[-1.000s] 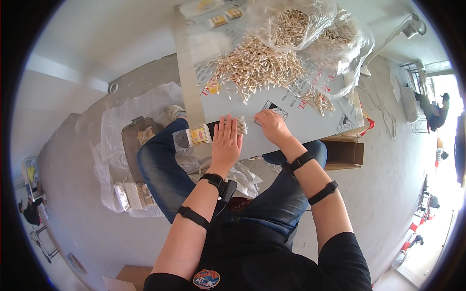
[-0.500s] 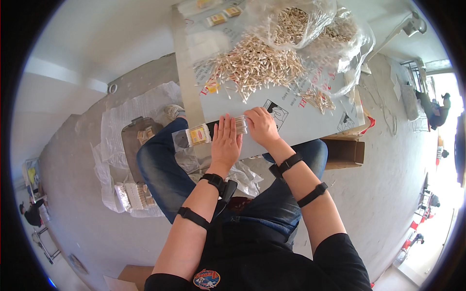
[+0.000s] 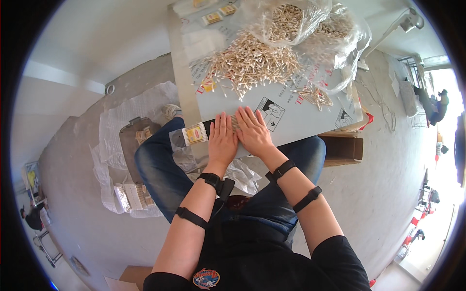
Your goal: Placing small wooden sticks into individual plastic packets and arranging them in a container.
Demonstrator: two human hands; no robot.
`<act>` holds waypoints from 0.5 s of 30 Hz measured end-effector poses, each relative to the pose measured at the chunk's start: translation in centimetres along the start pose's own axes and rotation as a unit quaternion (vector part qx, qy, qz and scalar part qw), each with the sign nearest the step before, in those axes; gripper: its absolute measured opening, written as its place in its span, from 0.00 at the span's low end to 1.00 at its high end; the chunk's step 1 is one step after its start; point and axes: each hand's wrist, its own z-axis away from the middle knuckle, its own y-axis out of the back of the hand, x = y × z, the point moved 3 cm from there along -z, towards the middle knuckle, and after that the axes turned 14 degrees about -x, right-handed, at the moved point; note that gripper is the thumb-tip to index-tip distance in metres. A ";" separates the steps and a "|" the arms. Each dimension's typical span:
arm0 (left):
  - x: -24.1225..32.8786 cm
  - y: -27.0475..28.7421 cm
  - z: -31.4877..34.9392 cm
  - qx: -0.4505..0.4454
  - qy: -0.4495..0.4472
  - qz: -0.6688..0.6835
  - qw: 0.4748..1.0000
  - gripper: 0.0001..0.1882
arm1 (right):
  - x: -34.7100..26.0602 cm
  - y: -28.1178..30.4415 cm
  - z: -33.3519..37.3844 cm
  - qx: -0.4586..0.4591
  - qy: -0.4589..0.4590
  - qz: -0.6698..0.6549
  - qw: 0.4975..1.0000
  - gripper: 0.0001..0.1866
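Observation:
My left hand (image 3: 223, 143) lies flat over a row of cotton swabs, fingers stretched out. Beside it, my right hand (image 3: 253, 132) is also flat, fingers extended, covering the row's right part. A few of the cotton swabs (image 3: 235, 122) show between the two hands; the rest are hidden. Just left of my left hand rests a small packet of cotton swabs (image 3: 195, 134) with a yellow-and-white label, in clear wrapping. Farther back on the table (image 3: 223, 103) spreads a large loose heap of cotton swabs (image 3: 255, 60).
Clear plastic bags (image 3: 335, 53) of swabs stand at the back right, with a smaller loose bunch (image 3: 316, 96) nearer. Two labelled packets (image 3: 212, 19) lie at the far left. A cardboard box (image 3: 343, 149) sits below the table's right. Packs (image 3: 131, 195) lie on floor plastic.
My right hand has gone from curled fingers at the row's right end to lying flat over it, closer to my left hand. My left hand stays flat in about the same place.

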 end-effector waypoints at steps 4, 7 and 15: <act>0.0 0.2 0.0 0.006 -0.006 0.016 1.000 0.30 | 0.3 -0.2 0.4 0.006 0.012 0.025 1.000 0.30; -0.1 0.2 0.0 0.003 -0.008 0.023 1.000 0.30 | 0.4 -0.3 0.4 0.017 0.015 0.023 0.999 0.30; 0.1 0.2 -0.1 0.003 0.007 0.012 1.000 0.29 | -0.4 -0.7 0.6 0.024 -0.003 0.025 0.999 0.29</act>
